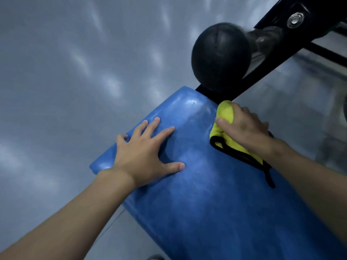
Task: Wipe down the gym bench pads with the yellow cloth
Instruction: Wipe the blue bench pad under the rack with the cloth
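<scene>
Yellow cloth (225, 113), edged in black trim (244, 156), lies bunched on the right-hand edge of the blue bench pad (206, 194), close to the pad's far corner. The right hand (242, 126) holds it from above, fingers curled over the bundle and the thumb pressed into its near side. A loose fold of the cloth trails back under the wrist and hangs off the pad's edge.

The left hand (144, 152) lies flat on the pad's top near its left edge, fingers spread wide and straight, thumb stretched out toward the middle, holding nothing. The two hands are well apart, with bare blue vinyl between them.

Just beyond the pad's far end stands a round black roller pad (221, 57), mounted on a black metal frame (281, 45) that runs up to the top right, where a silver bolt (296, 20) shows. The grey floor (75, 72) around it is smeared with blur, and what stands at the far right cannot be made out.
</scene>
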{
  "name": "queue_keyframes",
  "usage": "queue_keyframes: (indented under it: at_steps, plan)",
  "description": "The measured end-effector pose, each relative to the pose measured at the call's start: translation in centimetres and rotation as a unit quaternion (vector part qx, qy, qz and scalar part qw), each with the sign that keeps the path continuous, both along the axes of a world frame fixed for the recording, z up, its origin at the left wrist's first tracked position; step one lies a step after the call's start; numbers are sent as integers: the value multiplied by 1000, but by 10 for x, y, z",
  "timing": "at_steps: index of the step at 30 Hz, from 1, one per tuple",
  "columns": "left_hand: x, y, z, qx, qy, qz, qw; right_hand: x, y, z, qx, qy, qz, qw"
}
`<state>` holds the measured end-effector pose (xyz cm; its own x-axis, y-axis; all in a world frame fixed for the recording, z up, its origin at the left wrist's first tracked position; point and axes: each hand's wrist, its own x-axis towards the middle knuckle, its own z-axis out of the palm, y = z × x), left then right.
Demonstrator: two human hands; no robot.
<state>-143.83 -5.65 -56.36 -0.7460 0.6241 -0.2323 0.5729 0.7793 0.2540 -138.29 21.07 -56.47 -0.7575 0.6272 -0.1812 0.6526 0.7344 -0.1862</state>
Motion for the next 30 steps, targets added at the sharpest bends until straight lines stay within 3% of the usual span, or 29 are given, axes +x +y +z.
queue_keyframes:
  at_steps: [5, 9, 15, 20, 24, 30]
  plan:
    - [0, -2, -2, 27, 4, -4, 1000, -14, -48, -13, 109, 47, 86, 989]
    - [-5, -20, -1, 17, -17, 33, 999, -57, -60, -13, 134, 36, 108, 984]
    - [-1, -36, -4, 11, -34, 69, 997, -124, -61, -7, 101, -22, 76, 992]
    - [-5, -44, -2, 24, -56, 65, 996, -89, -52, -4, 78, 23, 70, 994]
    - [-10, -46, -1, 38, -64, 55, 996, -93, -49, -4, 99, 4, 52, 994]
    - [-15, -78, -8, 133, -146, 86, 976, -140, -54, 3, 76, -37, 148, 985]
